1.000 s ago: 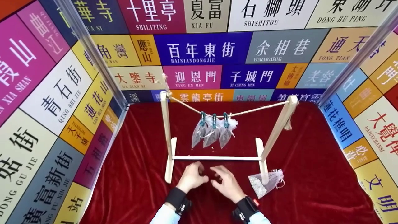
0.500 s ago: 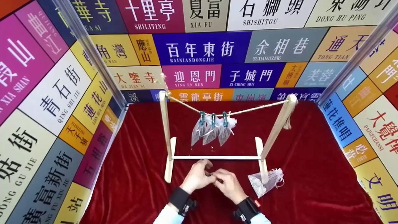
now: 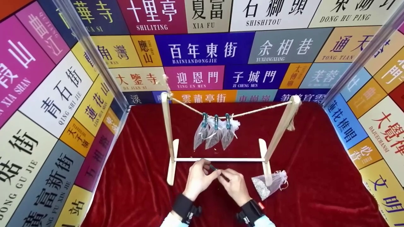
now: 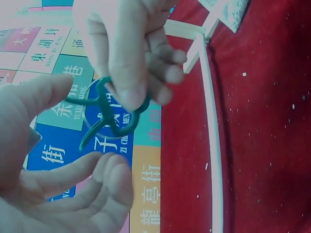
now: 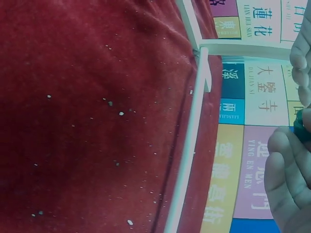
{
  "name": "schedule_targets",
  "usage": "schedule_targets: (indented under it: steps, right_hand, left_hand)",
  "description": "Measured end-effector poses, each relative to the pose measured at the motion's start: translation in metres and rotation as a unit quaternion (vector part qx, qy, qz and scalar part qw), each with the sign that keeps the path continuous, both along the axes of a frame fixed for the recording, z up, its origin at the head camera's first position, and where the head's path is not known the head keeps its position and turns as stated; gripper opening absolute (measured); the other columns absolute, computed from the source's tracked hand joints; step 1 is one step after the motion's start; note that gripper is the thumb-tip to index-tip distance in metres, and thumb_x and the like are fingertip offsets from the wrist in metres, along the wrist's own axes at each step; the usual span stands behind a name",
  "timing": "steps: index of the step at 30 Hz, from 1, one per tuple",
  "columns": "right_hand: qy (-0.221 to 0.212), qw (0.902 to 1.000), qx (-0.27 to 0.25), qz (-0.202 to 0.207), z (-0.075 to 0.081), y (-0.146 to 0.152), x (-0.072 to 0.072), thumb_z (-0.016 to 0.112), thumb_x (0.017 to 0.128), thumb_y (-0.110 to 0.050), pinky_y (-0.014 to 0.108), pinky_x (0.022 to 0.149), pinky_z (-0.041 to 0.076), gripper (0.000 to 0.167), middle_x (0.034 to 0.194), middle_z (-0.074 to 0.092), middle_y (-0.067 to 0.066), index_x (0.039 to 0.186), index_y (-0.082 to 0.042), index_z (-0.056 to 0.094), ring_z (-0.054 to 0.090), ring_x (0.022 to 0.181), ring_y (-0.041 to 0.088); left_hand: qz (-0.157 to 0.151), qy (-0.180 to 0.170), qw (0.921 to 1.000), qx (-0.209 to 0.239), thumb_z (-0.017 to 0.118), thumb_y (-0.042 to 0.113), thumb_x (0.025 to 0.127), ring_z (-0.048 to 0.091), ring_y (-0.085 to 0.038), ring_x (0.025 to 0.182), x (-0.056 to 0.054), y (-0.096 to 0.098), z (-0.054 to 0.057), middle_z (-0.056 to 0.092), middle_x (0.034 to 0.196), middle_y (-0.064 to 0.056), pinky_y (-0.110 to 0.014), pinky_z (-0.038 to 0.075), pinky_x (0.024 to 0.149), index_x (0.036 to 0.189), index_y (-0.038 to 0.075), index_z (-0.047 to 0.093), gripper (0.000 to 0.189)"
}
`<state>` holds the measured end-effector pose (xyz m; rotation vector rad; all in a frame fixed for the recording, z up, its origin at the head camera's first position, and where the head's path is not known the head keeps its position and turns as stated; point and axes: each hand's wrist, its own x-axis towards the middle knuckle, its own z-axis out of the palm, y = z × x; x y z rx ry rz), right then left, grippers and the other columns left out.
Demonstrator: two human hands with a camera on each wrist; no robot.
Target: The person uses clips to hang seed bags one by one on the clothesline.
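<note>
A green plastic clip (image 4: pixel 103 108) with two handles and a curved jaw is pinched between thumb and fingers of my right hand (image 3: pixel 234 183). In the head view the clip shows only as a small dark piece between the hands. My left hand (image 3: pixel 198 179) is beside it; in the left wrist view its thumb is close by one handle and its loosely bent fingers lie under the other, without gripping. Whether the thumb touches cannot be told. Beyond the hands, three mesh drawstring bags (image 3: pixel 214 138) hang from a rope (image 3: pixel 263 110) by teal clips.
The rope spans a wooden frame (image 3: pixel 221 160) with two posts. A mesh bag of white granules (image 3: pixel 262 188) lies against its right foot. Small white crumbs dot the red cloth (image 5: pixel 73 145). Sign-covered panels (image 3: pixel 205 47) stand around the back and sides.
Both hands were apart, then came together in front of the frame's crossbar. The clip now shows between them. The hanging bags and the lying bag have stayed in place.
</note>
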<state>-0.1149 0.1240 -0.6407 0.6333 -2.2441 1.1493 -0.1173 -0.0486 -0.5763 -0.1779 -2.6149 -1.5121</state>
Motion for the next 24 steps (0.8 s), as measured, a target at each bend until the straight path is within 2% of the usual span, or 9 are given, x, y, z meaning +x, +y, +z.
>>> schedule_targets:
  steps: [3, 9, 11, 15, 20, 24]
  right_hand:
    - [0.01, 0.9999, -0.004, -0.007, 0.002, 0.0, 0.0, 0.083, 0.076, 0.005, 0.022, 0.061, 0.053, 0.022, 0.08, 0.071, 0.001, 0.095, -0.005, 0.081, 0.067, 0.068, 0.013]
    - [0.016, 0.9999, 0.004, -0.004, 0.0, 0.0, 0.001, 0.083, 0.076, 0.005, 0.021, 0.058, 0.05, 0.021, 0.077, 0.068, 0.001, 0.095, -0.004, 0.08, 0.062, 0.063, 0.011]
    - [0.01, 0.9999, 0.006, 0.001, -0.001, 0.001, 0.001, 0.083, 0.076, 0.003, 0.021, 0.059, 0.05, 0.021, 0.077, 0.067, 0.001, 0.095, -0.004, 0.08, 0.062, 0.064, 0.011]
    - [-0.012, 0.9997, 0.007, 0.018, -0.002, 0.004, 0.002, 0.083, 0.079, 0.001, 0.019, 0.065, 0.052, 0.024, 0.084, 0.069, 0.001, 0.102, -0.004, 0.079, 0.066, 0.071, 0.012]
    - [-0.019, 0.9997, 0.006, 0.012, -0.001, 0.017, 0.002, 0.083, 0.08, 0.002, 0.018, 0.072, 0.056, 0.034, 0.099, 0.073, 0.007, 0.113, 0.0, 0.076, 0.07, 0.08, 0.016]
    - [0.005, 0.9988, 0.002, -0.049, 0.0, 0.039, -0.003, 0.083, 0.078, 0.005, 0.018, 0.066, 0.055, 0.037, 0.104, 0.072, 0.013, 0.114, 0.001, 0.075, 0.068, 0.074, 0.016]
  left_hand:
    - [0.027, 0.008, 0.9992, 0.029, 0.088, 0.029, 0.08, 0.068, -0.023, 0.073, 0.002, 0.005, -0.002, 0.071, 0.085, -0.008, -0.023, 0.053, 0.065, 0.099, 0.003, 0.072, 0.035]
    - [0.051, 0.032, 0.9964, 0.059, 0.088, 0.023, 0.079, 0.071, -0.027, 0.069, 0.003, 0.013, -0.01, 0.073, 0.082, -0.006, -0.02, 0.053, 0.063, 0.094, 0.003, 0.074, 0.028]
    - [0.057, 0.04, 0.9951, 0.07, 0.087, 0.02, 0.079, 0.072, -0.028, 0.069, 0.004, 0.015, -0.012, 0.073, 0.081, -0.006, -0.022, 0.055, 0.062, 0.094, 0.003, 0.074, 0.026]
    - [0.069, 0.054, 0.9929, 0.08, 0.086, 0.015, 0.077, 0.072, -0.022, 0.068, 0.005, 0.019, -0.014, 0.072, 0.08, -0.005, -0.024, 0.057, 0.061, 0.093, 0.006, 0.073, 0.022]
    - [0.061, 0.101, 0.9907, 0.066, 0.085, 0.013, 0.076, 0.069, -0.018, 0.067, 0.002, 0.019, -0.012, 0.069, 0.08, -0.005, -0.023, 0.055, 0.059, 0.092, 0.004, 0.073, 0.022]
    - [0.03, 0.155, 0.9857, 0.06, 0.086, 0.012, 0.075, 0.066, -0.018, 0.067, -0.005, 0.017, -0.009, 0.065, 0.079, -0.005, -0.029, 0.056, 0.057, 0.093, 0.005, 0.072, 0.023]
